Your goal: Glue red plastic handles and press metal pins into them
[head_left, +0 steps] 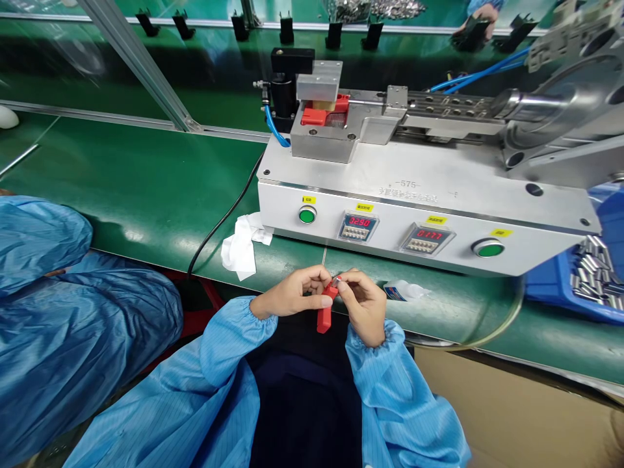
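A red plastic part (324, 318), shaped like a small oblong casing, hangs from my left hand (300, 292). Thumb and fingers of that hand are closed around its upper end. My right hand (363, 303) pinches a small shiny piece (336, 280) against the top of the casing; its exact kind is too small to make out. Both hands are close together in front of the bench machine (414, 195). Another red plastic part (325, 112) sits in the machine's metal fixture (324, 143), partly under the clamp block.
White crumpled tissue (241, 246) lies left of the machine. A small clear plastic packet (407, 290) rests on the green bench (146, 175). At right is a blue bin (550, 296) of metal cylinders. A person in blue sleeves (97, 312) sits at left; another hand (482, 19) shows behind.
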A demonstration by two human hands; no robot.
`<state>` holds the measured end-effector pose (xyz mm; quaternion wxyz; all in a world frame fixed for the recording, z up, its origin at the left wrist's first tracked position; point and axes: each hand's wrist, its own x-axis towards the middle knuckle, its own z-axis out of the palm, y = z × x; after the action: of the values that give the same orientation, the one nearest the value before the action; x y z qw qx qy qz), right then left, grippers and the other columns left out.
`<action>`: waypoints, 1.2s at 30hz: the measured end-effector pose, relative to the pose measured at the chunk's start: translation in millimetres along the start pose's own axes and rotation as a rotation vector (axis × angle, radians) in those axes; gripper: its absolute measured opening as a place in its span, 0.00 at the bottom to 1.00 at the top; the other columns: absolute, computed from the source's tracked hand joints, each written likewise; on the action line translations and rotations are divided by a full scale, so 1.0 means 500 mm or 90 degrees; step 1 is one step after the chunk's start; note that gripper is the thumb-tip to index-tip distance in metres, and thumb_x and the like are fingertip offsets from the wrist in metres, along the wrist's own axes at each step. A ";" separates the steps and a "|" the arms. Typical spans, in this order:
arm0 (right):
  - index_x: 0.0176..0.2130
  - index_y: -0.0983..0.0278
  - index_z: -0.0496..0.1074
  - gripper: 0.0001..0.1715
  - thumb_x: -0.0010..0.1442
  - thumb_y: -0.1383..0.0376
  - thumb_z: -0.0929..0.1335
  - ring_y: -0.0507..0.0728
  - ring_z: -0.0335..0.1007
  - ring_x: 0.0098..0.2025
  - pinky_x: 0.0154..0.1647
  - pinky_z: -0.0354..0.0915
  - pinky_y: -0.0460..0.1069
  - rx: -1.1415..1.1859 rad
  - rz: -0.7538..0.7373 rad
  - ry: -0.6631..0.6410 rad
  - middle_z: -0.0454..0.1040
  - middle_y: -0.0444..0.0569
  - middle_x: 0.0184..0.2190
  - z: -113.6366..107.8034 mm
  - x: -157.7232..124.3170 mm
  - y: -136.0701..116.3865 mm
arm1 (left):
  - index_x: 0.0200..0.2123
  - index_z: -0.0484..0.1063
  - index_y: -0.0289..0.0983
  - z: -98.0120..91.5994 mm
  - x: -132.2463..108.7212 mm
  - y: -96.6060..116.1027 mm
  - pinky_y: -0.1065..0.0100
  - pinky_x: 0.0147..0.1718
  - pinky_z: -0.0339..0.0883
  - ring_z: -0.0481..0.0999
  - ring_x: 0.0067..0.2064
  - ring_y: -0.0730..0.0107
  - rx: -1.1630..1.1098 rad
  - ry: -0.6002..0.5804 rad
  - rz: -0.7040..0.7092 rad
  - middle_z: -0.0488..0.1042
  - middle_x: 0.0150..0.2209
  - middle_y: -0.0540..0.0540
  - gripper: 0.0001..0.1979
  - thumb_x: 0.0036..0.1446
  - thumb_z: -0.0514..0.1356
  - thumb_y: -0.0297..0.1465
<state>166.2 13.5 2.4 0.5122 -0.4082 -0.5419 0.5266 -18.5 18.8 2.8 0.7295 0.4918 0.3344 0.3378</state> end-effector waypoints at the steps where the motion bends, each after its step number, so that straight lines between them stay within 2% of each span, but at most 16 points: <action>1: 0.36 0.60 0.77 0.18 0.69 0.50 0.73 0.53 0.71 0.29 0.32 0.69 0.49 0.001 0.002 0.000 0.73 0.44 0.29 0.000 0.000 0.000 | 0.41 0.71 0.36 0.000 0.000 -0.001 0.69 0.38 0.66 0.71 0.33 0.73 0.000 0.001 0.001 0.71 0.34 0.50 0.26 0.56 0.73 0.51; 9: 0.35 0.60 0.76 0.19 0.68 0.48 0.73 0.53 0.70 0.28 0.32 0.69 0.49 -0.009 0.010 0.005 0.72 0.44 0.28 0.002 0.002 -0.002 | 0.43 0.73 0.36 0.001 -0.001 -0.004 0.69 0.39 0.67 0.73 0.35 0.72 -0.001 0.004 0.000 0.72 0.35 0.48 0.26 0.57 0.73 0.51; 23: 0.36 0.60 0.77 0.14 0.69 0.54 0.73 0.52 0.70 0.28 0.32 0.67 0.48 0.003 -0.004 0.007 0.72 0.43 0.28 0.002 0.001 0.001 | 0.44 0.74 0.36 0.001 -0.003 -0.007 0.70 0.38 0.67 0.73 0.33 0.73 0.013 0.007 0.016 0.73 0.34 0.49 0.26 0.59 0.71 0.52; 31: 0.35 0.60 0.76 0.19 0.68 0.49 0.73 0.53 0.69 0.27 0.32 0.69 0.50 -0.026 0.021 0.013 0.72 0.44 0.28 0.001 0.001 -0.002 | 0.43 0.73 0.36 0.004 -0.002 -0.005 0.70 0.37 0.66 0.71 0.32 0.74 0.012 0.009 0.012 0.72 0.34 0.49 0.27 0.58 0.71 0.53; 36: 0.35 0.60 0.76 0.19 0.67 0.49 0.73 0.53 0.69 0.27 0.33 0.70 0.51 -0.015 0.024 0.016 0.73 0.45 0.29 0.002 0.003 -0.006 | 0.44 0.73 0.36 0.004 -0.001 -0.007 0.69 0.38 0.66 0.70 0.32 0.73 -0.008 0.003 0.002 0.70 0.33 0.50 0.27 0.58 0.71 0.54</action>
<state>165.0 14.6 5.6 0.5039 -0.4314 -0.5337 0.5245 -16.6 16.4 0.1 0.7313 0.4869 0.3333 0.3422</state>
